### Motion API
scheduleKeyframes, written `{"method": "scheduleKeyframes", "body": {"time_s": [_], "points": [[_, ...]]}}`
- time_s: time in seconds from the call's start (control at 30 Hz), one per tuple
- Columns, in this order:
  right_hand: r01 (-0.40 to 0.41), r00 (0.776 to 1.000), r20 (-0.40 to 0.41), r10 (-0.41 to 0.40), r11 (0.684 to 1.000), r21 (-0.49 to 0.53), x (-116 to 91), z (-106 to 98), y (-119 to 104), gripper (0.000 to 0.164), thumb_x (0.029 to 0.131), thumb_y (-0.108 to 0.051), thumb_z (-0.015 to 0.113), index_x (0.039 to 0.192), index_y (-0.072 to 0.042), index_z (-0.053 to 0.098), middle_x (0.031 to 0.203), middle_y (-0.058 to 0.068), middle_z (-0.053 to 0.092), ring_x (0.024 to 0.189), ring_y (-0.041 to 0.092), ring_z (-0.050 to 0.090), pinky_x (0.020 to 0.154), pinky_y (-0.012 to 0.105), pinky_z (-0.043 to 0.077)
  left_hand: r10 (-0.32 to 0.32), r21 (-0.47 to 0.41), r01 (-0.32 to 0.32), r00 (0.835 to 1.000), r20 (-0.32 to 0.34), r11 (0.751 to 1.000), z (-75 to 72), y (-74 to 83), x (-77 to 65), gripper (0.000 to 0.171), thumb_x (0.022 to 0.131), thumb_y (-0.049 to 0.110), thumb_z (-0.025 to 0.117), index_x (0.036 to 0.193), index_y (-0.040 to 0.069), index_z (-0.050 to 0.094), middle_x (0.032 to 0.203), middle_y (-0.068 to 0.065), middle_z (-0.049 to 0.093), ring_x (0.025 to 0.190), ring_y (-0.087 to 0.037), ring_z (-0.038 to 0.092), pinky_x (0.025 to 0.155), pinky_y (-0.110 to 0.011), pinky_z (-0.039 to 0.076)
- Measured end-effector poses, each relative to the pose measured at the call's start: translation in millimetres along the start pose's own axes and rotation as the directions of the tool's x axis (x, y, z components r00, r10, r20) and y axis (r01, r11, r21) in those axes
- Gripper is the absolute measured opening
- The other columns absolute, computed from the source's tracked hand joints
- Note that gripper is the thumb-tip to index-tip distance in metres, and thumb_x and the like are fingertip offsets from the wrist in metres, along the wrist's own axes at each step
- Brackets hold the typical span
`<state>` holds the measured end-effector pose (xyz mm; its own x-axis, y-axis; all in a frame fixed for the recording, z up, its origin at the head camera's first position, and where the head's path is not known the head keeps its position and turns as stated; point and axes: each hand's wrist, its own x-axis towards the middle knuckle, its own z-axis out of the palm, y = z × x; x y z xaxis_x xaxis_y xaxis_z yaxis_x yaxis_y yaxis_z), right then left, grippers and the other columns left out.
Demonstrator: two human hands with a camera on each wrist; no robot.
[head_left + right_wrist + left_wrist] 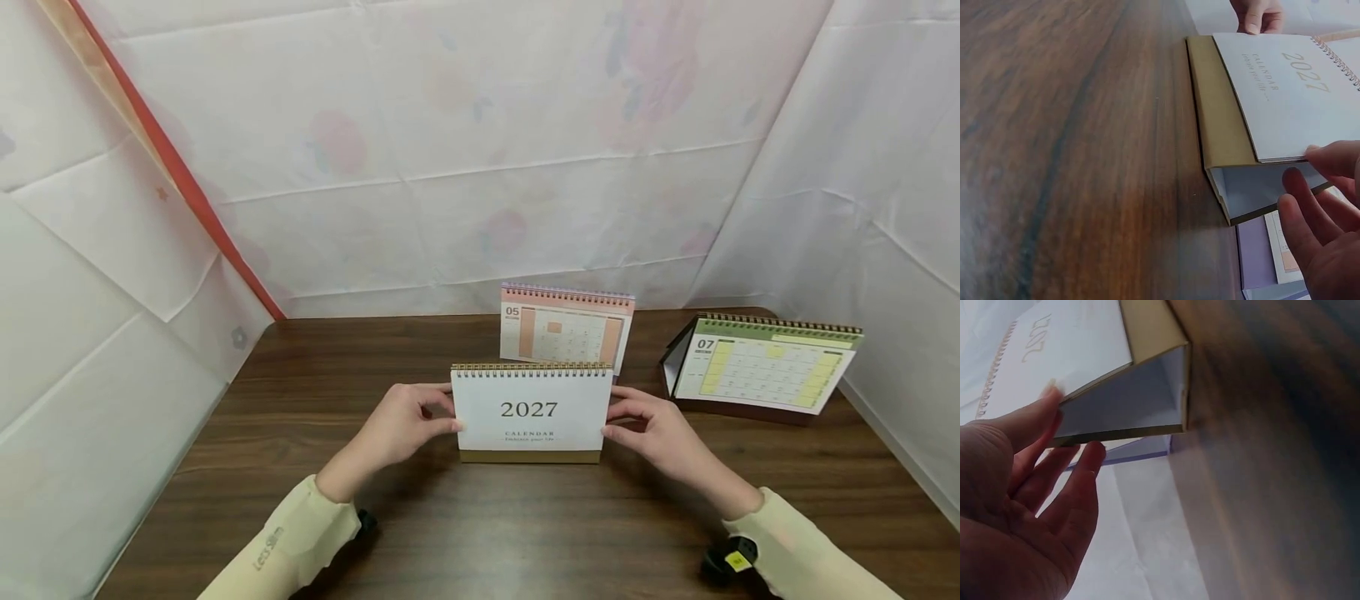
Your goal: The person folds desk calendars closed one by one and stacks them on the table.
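Note:
A white desk calendar (531, 417) printed 2027, with a tan base and gold spiral binding, stands upright between my two hands. My left hand (408, 423) holds its left side edge, thumb on the front page and fingers behind. On the opposite edge, my right hand (651, 429) grips it in the same way. The left wrist view shows the thumb (1038, 415) at the page edge and the calendar's hollow triangular side (1135, 394). In the right wrist view, the thumb (1335, 157) presses the cover's edge, with fingertips at the back panel.
Close behind stands a pink calendar (570, 329) marked 05, its lower part hidden by the white one. To the right, a green-topped calendar (768, 367) marked 07 stands at an angle. White printed cloth (450, 167) hangs around the brown wooden table (300, 400).

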<state>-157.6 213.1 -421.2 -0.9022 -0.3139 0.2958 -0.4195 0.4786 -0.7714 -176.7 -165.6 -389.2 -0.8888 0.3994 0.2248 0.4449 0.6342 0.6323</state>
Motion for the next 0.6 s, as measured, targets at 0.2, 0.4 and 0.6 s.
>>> {"method": "scheduleKeyframes", "body": {"time_s": [0.2,0.4,0.6], "points": [[0.004,0.998,0.055,-0.004,1.0,0.003,-0.5,-1.7,3.4,0.013,0.085,-0.014,0.081,0.097,-0.013,0.076,0.134,0.018,0.058,0.12,0.033,0.057,0.084,0.029,0.054,-0.034,0.051,0.032,0.998,0.046,0.998,2.9,-0.9,-2.2,0.015,0.078,0.024,0.087,0.076,0.026,0.072,0.126,-0.009,0.067,0.065,-0.007,0.059,0.056,-0.025,0.045],[0.006,0.998,0.069,-0.002,0.998,-0.057,-1.0,-0.4,8.7,0.008,0.086,-0.015,0.08,0.091,-0.018,0.076,0.135,0.019,0.058,0.117,0.034,0.059,0.084,0.027,0.052,-0.039,0.065,0.036,0.998,0.048,0.997,2.2,-0.4,-2.9,0.015,0.078,0.024,0.087,0.077,0.027,0.072,0.126,-0.008,0.067,0.064,-0.003,0.057,0.056,-0.025,0.045],[-0.005,0.998,0.055,0.008,0.998,-0.058,-1.4,2.2,9.0,0.006,0.085,-0.011,0.08,0.084,-0.014,0.076,0.134,0.025,0.057,0.102,0.026,0.067,0.073,0.026,0.054,-0.03,0.047,0.029,0.999,0.03,0.998,2.8,1.0,-2.9,0.015,0.078,0.021,0.087,0.076,0.025,0.073,0.125,-0.009,0.067,0.071,-0.006,0.062,0.057,-0.025,0.047]]}}
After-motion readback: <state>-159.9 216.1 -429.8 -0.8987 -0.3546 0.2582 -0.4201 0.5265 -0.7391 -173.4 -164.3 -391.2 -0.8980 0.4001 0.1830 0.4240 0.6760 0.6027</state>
